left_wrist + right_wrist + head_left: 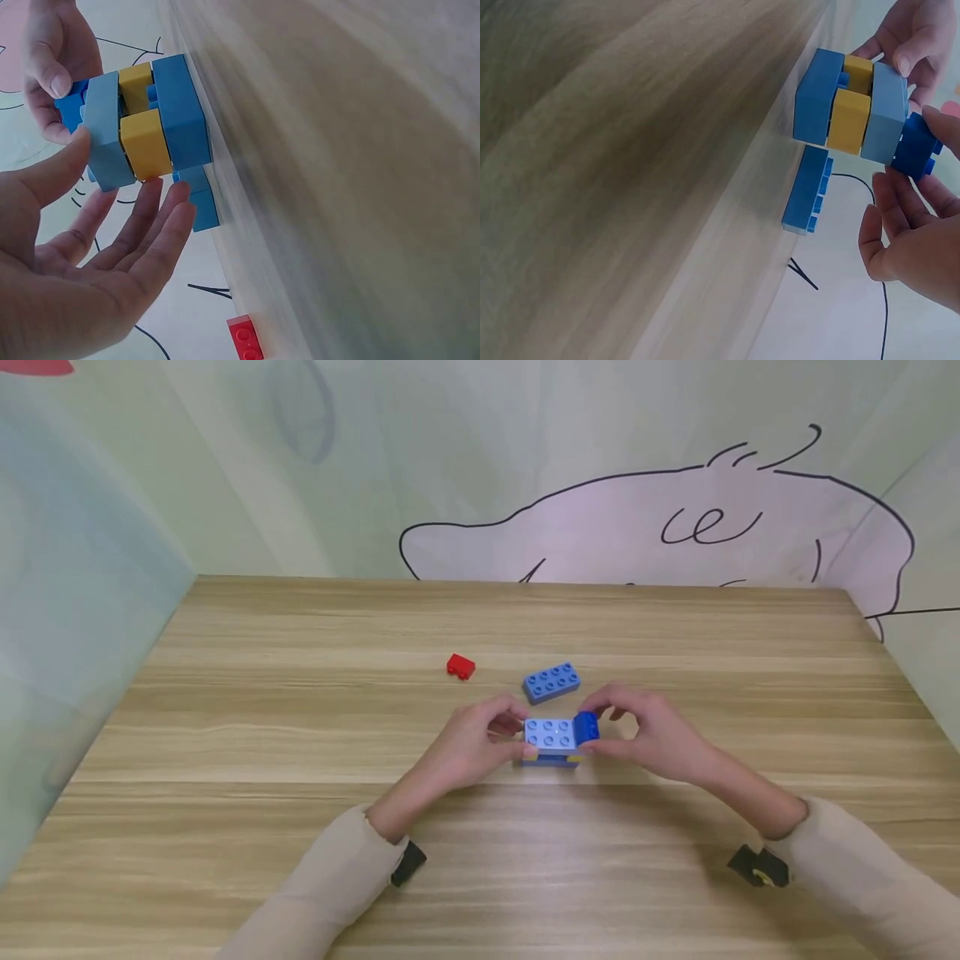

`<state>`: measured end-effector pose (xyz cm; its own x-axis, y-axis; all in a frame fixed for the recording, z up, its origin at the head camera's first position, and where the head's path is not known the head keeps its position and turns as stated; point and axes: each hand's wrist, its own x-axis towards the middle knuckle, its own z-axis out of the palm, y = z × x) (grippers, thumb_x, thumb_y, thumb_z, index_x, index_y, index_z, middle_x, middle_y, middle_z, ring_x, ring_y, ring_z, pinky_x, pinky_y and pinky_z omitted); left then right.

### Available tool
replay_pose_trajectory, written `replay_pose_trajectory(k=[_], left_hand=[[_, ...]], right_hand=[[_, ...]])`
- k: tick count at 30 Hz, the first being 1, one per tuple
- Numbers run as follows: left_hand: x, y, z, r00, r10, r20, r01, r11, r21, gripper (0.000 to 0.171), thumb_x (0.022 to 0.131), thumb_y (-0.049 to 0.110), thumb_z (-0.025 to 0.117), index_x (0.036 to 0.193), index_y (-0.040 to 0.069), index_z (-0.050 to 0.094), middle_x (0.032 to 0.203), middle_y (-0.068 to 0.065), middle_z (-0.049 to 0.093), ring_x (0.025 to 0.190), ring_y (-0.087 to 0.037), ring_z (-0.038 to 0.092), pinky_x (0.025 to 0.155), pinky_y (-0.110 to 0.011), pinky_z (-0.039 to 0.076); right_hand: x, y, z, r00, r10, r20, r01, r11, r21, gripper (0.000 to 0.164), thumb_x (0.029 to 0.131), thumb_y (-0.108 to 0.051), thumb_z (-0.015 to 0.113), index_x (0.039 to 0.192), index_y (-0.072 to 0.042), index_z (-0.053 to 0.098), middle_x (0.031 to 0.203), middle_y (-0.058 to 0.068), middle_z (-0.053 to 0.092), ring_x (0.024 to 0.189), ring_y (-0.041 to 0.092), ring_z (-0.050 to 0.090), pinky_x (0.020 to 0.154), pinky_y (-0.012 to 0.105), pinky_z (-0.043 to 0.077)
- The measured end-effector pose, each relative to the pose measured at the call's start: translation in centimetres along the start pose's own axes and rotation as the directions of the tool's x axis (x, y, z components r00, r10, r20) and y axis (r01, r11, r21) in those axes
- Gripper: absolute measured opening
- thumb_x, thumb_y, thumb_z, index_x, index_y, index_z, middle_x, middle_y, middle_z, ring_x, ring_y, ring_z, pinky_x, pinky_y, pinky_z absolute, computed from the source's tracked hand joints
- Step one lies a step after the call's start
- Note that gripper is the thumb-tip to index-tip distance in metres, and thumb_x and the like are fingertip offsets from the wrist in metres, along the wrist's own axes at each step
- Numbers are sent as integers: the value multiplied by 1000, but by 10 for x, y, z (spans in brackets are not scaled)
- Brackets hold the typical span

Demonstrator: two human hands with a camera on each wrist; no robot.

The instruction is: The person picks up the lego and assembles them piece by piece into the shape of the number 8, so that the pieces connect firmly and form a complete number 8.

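A small stack of toy building bricks stands on the table in front of me. Its top is a light blue brick (pixel 555 727); in the left wrist view two yellow bricks (pixel 146 146) sit apart beneath it, over a blue bottom brick (pixel 180 112). My left hand (pixel 472 745) holds the stack's left end, thumb in front and fingers behind. With thumb and fingertips, my right hand (pixel 663 739) pinches a small dark blue brick (pixel 587 728) at the right end of the light blue top. The right wrist view shows this dark blue brick (pixel 915 146) slightly tilted against the top.
Just behind the stack lies a blue brick (pixel 552 683) with its studs up. Farther left, a small red brick (pixel 461 666) rests on its side. The wooden table (pixel 300 693) meets a wall with a line drawing at its back edge.
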<state>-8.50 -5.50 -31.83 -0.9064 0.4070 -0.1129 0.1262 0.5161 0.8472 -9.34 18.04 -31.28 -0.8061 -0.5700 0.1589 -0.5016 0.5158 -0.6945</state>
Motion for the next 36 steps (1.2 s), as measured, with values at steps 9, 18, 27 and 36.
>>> replay_pose_trajectory(k=[9,18,27,36], left_hand=[[0,0,-1,1000,3,1,-3,1000,1,30,78,11,72,105,8,61,102,-6,63,96,-20,59,82,-30,49],[0,-2,-1,1000,16,1,-16,1000,2,29,78,10,72,105,8,61,102,-6,63,96,-21,59,82,-30,49],[-1,-1,-2,1000,13,0,-13,1000,3,28,78,10,72,104,8,61,102,-6,63,96,-21,59,81,-30,49],[1,0,-3,1000,-7,18,6,999,40,30,78,13,72,106,10,61,104,-5,63,98,-20,58,84,-33,48]], right_hand=[[0,0,5,999,-13,-44,13,1000,-2,33,71,-8,77,100,-3,63,97,2,66,86,13,57,74,42,50],[0,-5,7,998,-11,-66,10,1000,-19,30,72,-8,77,99,-2,64,95,4,66,81,18,58,71,41,50],[2,-4,8,998,-29,-63,27,999,-33,31,71,-9,78,98,-3,65,96,4,66,83,16,59,71,39,51],[1,0,10,997,-25,-75,23,1000,-19,31,69,-8,79,97,-2,66,95,5,67,82,16,59,70,39,51]])
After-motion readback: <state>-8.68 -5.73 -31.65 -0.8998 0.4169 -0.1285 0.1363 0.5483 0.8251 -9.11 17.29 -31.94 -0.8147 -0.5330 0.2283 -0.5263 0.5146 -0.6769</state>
